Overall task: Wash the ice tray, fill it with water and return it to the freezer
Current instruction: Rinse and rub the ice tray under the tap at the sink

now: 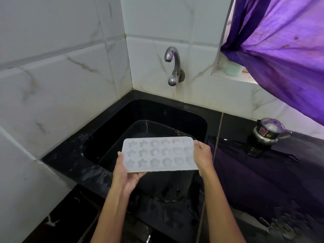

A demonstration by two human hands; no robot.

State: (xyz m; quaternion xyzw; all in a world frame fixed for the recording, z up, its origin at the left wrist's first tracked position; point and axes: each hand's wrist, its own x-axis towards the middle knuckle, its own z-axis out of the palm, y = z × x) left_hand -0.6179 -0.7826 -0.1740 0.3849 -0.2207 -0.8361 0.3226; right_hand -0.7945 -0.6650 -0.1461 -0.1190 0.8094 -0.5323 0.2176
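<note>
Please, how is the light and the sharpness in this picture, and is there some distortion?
Head view: dim, with a purple cast from the purple curtain; the black sink loses detail; wide-angle lens bends tile lines; the white plastic ice tray is sharp.

Beyond my black counter, a small steel kettle stands at the right under the purple curtain, a pale cup sits on the window ledge, and marbled white tiles line the corner.
</note>
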